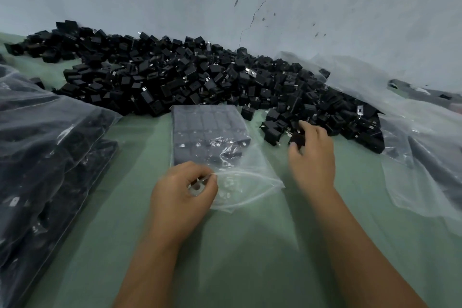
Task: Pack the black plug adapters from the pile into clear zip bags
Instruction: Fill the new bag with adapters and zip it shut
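Your left hand [183, 189] pinches the open mouth of the clear zip bag [220, 147] at 6 o'clock; your right hand [312, 155] grips a black adapter [297, 139] at the pile's [190, 77] 4 o'clock edge.

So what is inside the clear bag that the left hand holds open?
Black plug adapters fill the far part of the zip bag in rows; any lower layers are covered. Near the left hand it looks empty.

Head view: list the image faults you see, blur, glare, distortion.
Head view: wide-angle bending curves the wall and table edge; motion blur softens the right hand gripping a black adapter and the left hand pinching the zip bag mouth; soft glare streaks the filled bags at left; lighting dim and flat.
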### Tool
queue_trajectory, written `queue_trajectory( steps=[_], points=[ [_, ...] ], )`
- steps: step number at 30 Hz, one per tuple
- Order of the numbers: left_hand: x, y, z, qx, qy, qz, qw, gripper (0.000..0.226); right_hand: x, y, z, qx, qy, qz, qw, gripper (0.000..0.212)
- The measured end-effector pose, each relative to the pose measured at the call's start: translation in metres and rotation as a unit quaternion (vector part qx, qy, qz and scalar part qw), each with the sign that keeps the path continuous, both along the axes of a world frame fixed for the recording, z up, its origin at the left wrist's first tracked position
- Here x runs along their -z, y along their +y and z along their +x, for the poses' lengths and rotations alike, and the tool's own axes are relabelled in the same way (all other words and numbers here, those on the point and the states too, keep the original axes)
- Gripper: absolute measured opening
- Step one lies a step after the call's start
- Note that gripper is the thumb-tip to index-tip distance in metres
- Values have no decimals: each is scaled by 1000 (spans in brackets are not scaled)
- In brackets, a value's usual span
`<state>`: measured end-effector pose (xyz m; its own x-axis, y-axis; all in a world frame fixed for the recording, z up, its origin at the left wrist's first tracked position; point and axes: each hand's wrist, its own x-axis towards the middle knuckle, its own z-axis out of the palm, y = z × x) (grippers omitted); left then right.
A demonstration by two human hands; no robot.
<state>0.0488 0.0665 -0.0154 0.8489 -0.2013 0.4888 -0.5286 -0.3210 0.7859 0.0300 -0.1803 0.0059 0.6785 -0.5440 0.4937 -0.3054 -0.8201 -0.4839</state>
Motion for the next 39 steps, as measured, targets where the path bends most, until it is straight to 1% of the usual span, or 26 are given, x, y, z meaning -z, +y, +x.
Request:
queue_trajectory(
  steps=[2,4,8,10,12,15,17,18,19,21,23,24,26,28,30,32,35,39],
  points=[
    [1,0,0,-3,-3,-1,1000,18,11,-17,7,10,82,11,997,57],
    [2,0,1,-4,-5,3,1000,18,21,-25,11,19,101,17,995,57],
    [3,0,2,0,-3,3,1000,13,27,-30,20,56,46,28,997,45],
    [3,0,2,1,-3,4,1000,14,25,-30,22,60,26,52,997,38],
    [2,-1,2,-3,0,8,1000,16,21,-21,16,61,-19,86,994,34],
    [1,0,0,-11,9,15,1000,16,17,13,-13,37,-166,141,975,26],
    [1,0,-1,-15,5,20,1000,10,14,42,-40,-28,-258,147,954,24],
    [1,0,-2,-18,2,24,1000,8,14,56,-52,-77,-283,131,947,22],
    [1,0,-3,-22,-1,27,999,8,14,69,-62,-130,-288,110,942,20],
    [0,-1,-5,-26,-7,27,999,8,14,90,-71,-219,-250,55,942,16],
    [0,-1,-6,-26,-18,27,999,9,15,105,-71,-254,-180,-11,950,14],
    [-1,-1,-7,-24,-23,28,999,9,15,109,-69,-249,-144,-50,956,14],
    [-1,-1,-9,-22,-28,27,999,9,17,112,-64,-208,-77,-138,965,15],
    [-2,0,-10,-19,-27,28,999,10,20,111,-63,-167,-19,-205,964,15],
    [-2,0,-11,-16,-25,23,999,11,20,110,-66,-145,11,-226,963,16],
    [-2,-1,-10,-18,-25,14,999,11,19,112,-71,-136,19,-218,966,18],
    [-1,-1,-9,-17,-28,6,999,9,19,118,-78,-136,39,-197,970,26],
    [-1,-1,-9,-15,-32,8,999,8,21,126,-79,-124,104,-197,967,32]
  ],
)
